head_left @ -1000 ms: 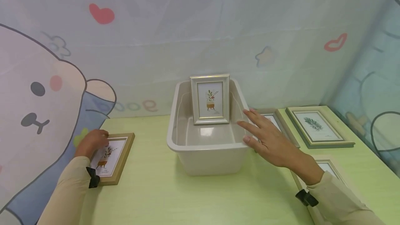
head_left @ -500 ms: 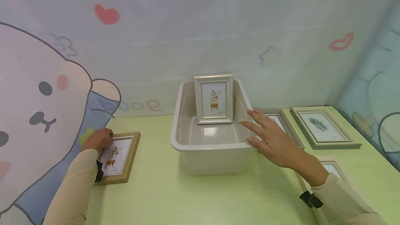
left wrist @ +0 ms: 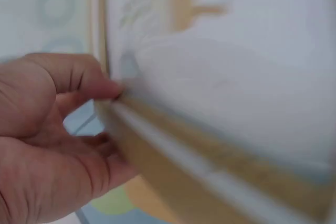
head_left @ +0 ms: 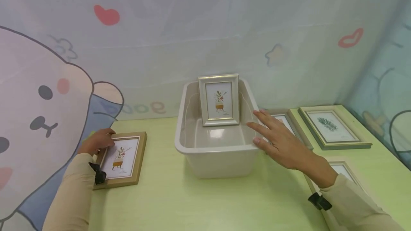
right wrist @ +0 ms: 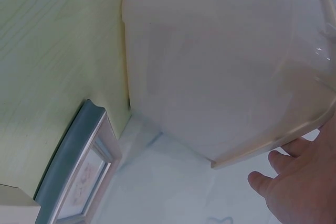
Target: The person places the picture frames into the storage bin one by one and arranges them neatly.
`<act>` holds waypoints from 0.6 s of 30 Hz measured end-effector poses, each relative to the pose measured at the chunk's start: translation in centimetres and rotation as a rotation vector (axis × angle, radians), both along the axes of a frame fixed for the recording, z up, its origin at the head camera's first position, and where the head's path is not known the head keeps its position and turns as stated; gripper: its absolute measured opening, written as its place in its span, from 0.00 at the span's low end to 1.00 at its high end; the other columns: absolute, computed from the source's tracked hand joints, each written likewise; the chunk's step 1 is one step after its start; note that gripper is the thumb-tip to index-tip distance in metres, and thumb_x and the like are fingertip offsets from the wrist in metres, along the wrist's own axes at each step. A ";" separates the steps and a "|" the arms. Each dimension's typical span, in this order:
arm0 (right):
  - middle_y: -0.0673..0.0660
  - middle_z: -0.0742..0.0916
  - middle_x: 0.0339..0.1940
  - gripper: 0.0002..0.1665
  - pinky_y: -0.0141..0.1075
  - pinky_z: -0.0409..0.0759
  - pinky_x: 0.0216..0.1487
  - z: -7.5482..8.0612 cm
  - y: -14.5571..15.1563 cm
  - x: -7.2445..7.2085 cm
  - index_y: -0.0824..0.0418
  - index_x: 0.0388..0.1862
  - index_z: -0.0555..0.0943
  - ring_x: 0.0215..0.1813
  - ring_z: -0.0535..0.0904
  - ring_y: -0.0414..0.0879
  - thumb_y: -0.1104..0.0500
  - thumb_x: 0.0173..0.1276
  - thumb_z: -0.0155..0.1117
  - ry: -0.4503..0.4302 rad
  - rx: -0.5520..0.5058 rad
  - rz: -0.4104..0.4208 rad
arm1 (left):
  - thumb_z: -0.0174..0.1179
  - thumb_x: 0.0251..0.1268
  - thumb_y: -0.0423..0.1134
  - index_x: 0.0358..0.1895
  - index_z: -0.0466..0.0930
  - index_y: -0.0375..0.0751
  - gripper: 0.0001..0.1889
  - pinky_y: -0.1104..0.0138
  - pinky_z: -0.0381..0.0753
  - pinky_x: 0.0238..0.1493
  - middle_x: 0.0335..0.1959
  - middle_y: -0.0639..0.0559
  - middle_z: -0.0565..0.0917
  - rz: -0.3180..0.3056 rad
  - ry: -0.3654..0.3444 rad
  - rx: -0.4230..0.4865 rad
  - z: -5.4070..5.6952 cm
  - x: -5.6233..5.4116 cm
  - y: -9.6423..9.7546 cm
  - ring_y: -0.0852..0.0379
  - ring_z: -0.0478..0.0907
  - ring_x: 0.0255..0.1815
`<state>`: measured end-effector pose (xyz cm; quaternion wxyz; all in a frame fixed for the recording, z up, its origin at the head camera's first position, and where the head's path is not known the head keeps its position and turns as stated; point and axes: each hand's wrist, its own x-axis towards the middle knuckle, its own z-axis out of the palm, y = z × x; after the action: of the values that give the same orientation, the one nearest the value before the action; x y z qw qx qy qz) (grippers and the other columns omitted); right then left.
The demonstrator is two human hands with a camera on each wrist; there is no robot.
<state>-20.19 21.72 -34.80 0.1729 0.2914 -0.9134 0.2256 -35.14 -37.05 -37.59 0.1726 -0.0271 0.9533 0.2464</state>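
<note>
At the left of the table, my left hand (head_left: 97,141) grips the left side of a wooden picture frame (head_left: 123,158) with a potted-plant print. The left wrist view shows thumb and finger pinching the edge of this frame (left wrist: 210,166) near its corner. A beige plastic bin (head_left: 221,165) stands mid-table. Inside it a silver picture frame (head_left: 219,99) leans upright against the back wall. My right hand (head_left: 284,147) is spread with straight fingers at the bin's right rim. From the right wrist, the fingers (right wrist: 260,182) show beside the rim of the bin (right wrist: 226,66).
On the right lie a green-edged frame with a leaf print (head_left: 327,126), a grey-brown frame (head_left: 298,129) partly behind my right hand, and a cream frame (head_left: 348,170) under the right forearm. A printed cloth (head_left: 179,45) hangs behind the table (head_left: 192,206).
The wooden frame has shifted slightly up and to the right in my left hand, its left side tipping up. My right hand stays at the bin's rim.
</note>
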 end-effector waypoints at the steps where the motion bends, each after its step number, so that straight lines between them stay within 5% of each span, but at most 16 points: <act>1: 0.64 0.64 0.80 0.27 0.66 0.53 0.73 0.0 0.0 0.0 0.56 0.72 0.72 0.81 0.53 0.64 0.48 0.79 0.49 0.000 0.001 0.001 | 0.53 0.55 0.27 0.69 0.56 0.24 0.35 0.53 0.82 0.37 0.51 0.26 0.74 0.011 -0.045 0.067 0.2 0.0 -0.3 0.44 0.77 0.39; 6: 0.64 0.64 0.80 0.27 0.67 0.54 0.73 0.0 0.0 0.0 0.57 0.72 0.72 0.81 0.53 0.64 0.49 0.79 0.50 0.001 0.001 0.003 | 0.57 0.60 0.25 0.72 0.50 0.30 0.38 0.59 0.82 0.38 0.43 0.41 0.81 -0.002 -0.215 0.295 0.9 0.4 -1.5 0.52 0.80 0.37; 14: 0.63 0.63 0.81 0.27 0.67 0.54 0.73 0.0 0.1 -0.1 0.56 0.72 0.72 0.81 0.53 0.64 0.48 0.79 0.50 -0.003 -0.004 0.002 | 0.61 0.65 0.28 0.76 0.48 0.33 0.40 0.54 0.85 0.47 0.47 0.47 0.82 -0.081 -0.274 0.550 0.5 0.9 -2.6 0.52 0.83 0.45; 18: 0.64 0.64 0.80 0.27 0.67 0.54 0.73 -0.1 0.0 -0.1 0.57 0.72 0.72 0.81 0.53 0.64 0.49 0.79 0.50 0.000 -0.008 0.007 | 0.62 0.66 0.29 0.75 0.56 0.42 0.36 0.53 0.85 0.49 0.49 0.48 0.81 -0.097 -0.284 0.628 0.2 0.9 -3.0 0.52 0.83 0.47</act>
<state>-20.29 21.76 -34.87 0.1734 0.2939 -0.9115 0.2296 -34.19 -40.08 -37.39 0.3150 0.0386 0.7977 0.5128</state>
